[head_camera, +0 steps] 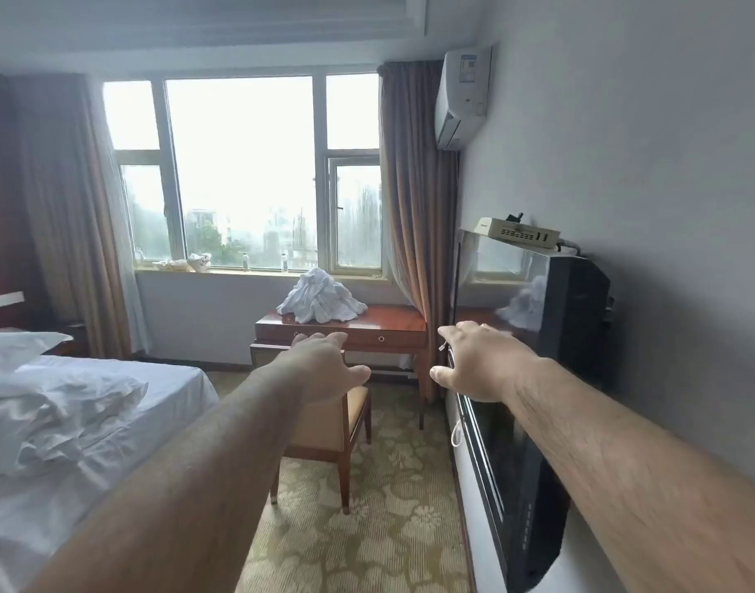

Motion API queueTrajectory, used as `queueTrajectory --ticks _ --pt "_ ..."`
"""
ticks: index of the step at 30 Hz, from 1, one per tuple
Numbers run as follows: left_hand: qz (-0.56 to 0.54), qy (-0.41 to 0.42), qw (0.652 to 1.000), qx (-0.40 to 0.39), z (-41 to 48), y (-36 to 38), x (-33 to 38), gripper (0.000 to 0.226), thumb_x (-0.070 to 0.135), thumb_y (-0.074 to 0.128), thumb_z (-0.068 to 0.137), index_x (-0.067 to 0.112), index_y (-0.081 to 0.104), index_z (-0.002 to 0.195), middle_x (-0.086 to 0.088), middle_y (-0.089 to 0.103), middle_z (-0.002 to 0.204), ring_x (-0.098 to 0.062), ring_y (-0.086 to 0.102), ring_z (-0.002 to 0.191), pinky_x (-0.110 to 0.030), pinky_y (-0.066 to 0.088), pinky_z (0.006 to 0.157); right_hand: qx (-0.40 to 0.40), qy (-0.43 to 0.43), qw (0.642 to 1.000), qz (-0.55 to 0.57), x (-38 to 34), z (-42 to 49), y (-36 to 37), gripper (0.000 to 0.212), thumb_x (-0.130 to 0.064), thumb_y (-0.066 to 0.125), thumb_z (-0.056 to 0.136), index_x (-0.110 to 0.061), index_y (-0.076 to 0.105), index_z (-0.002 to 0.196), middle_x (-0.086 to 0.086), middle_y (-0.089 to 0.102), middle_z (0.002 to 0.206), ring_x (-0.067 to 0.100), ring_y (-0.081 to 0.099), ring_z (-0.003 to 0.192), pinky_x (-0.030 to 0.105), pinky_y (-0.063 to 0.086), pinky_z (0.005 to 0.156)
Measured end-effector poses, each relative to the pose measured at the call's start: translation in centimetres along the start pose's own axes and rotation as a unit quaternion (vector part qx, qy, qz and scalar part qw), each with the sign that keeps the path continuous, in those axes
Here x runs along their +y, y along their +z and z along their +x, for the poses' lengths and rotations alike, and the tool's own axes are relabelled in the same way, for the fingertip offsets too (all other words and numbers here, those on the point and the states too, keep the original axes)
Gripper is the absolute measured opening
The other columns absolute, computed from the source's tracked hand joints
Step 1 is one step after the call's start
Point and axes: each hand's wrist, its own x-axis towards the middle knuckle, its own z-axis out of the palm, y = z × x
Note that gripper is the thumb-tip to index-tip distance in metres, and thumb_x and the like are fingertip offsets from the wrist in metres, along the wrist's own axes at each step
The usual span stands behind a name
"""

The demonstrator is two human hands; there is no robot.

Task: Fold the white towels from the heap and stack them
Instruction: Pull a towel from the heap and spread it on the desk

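A heap of crumpled white towels (320, 298) lies on a reddish wooden desk (392, 325) under the window, across the room from me. Both my arms stretch forward in the air. My left hand (324, 365) hovers palm down with fingers spread and holds nothing. My right hand (480, 361) is also held out with relaxed fingers and is empty. Both hands are well short of the towels and touch nothing.
A wooden chair (337, 434) with a tan seat stands in front of the desk. A bed (89, 421) with rumpled white linen fills the left. A television (538, 344) with a box on top stands along the right wall. Patterned carpet (367, 528) lies between them.
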Motion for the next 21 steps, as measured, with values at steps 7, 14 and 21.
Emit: queueTrajectory --ticks 7,14,21 --pt "-0.029 0.005 1.0 -0.008 9.6 0.9 -4.5 0.08 0.061 0.053 0.093 0.028 0.02 0.158 -0.001 0.026 0.163 -0.027 0.014 0.152 -0.049 0.022 0.119 -0.013 0.023 1.0 -0.008 -1.6 9.9 1.6 0.076 -0.056 0.049 0.098 -0.022 0.021 0.16 0.002 0.025 0.165 0.03 0.022 0.152 0.048 0.03 0.12" --pt "-0.033 0.019 0.999 0.001 22.0 -0.2 -9.2 0.084 0.063 0.055 0.09 0.03 0.021 0.158 -0.002 0.025 0.164 -0.026 0.021 0.151 -0.05 0.028 0.119 -0.001 0.039 0.999 -0.003 -4.2 22.4 2.2 0.079 -0.058 0.05 0.098 -0.024 0.017 0.161 0.001 0.022 0.166 0.025 0.025 0.152 0.046 0.029 0.121" --pt "-0.018 0.022 0.999 -0.028 30.8 1.6 -13.1 0.082 0.061 0.052 0.091 0.029 0.018 0.159 -0.001 0.021 0.165 -0.026 0.007 0.154 -0.052 0.022 0.121 -0.022 0.057 0.998 -0.017 -5.5 31.7 5.7 0.077 -0.057 0.048 0.099 -0.023 0.017 0.161 0.004 0.022 0.166 0.028 0.023 0.152 0.047 0.03 0.12"
